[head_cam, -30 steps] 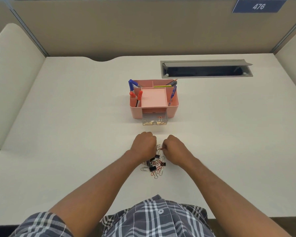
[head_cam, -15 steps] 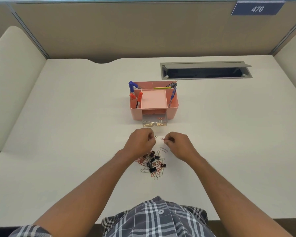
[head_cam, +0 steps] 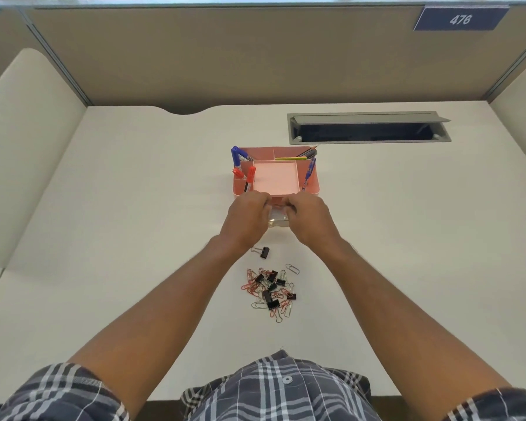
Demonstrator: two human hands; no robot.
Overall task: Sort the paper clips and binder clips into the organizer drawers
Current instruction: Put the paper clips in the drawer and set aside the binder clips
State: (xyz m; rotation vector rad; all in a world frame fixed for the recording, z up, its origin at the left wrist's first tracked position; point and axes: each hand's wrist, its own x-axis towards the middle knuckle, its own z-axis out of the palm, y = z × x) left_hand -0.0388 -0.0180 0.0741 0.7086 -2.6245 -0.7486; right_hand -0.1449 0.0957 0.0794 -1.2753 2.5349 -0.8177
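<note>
A pink desk organizer (head_cam: pixel 314 185) stands mid-desk, its clear drawer (head_cam: pixel 278 222) pulled out toward me. Both hands hover over that drawer. My left hand (head_cam: pixel 246 221) and my right hand (head_cam: pixel 311 221) have their fingertips pinched together, close to each other; the paper clips they carry are hidden by the fingers. Nearer to me lies a pile of red and silver paper clips and black binder clips (head_cam: pixel 271 291). One black binder clip (head_cam: pixel 264 253) and one silver paper clip (head_cam: pixel 292 268) lie apart from the pile.
Pens and markers (head_cam: pixel 236 158) stick up from the organizer's compartments. A grey cable slot (head_cam: pixel 368 129) with a raised lid is set into the desk at the back right. Beige partition walls enclose the desk on three sides.
Both hands lifted from the clip pile and moved forward to the open drawer, each pinching a paper clip. One binder clip now lies apart, ahead of the pile.
</note>
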